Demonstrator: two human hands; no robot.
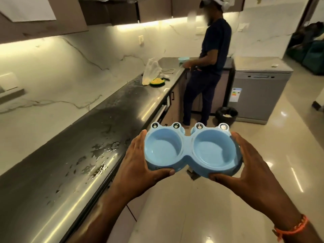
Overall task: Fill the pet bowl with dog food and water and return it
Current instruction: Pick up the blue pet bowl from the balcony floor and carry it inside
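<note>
blue twin bowl (192, 149) held level in the air over the floor (201, 207), just right of the wet dark surface (73, 155), both cups empty. left hand (140, 162) and right hand (249, 163) clasping its two ends, fingers (140, 137) curled behind the rim, thumbs pressed on the near edge.

bin (226, 114): contents unclear | bowl (183, 58) on far counter: mostly hidden (behind arm)
</note>
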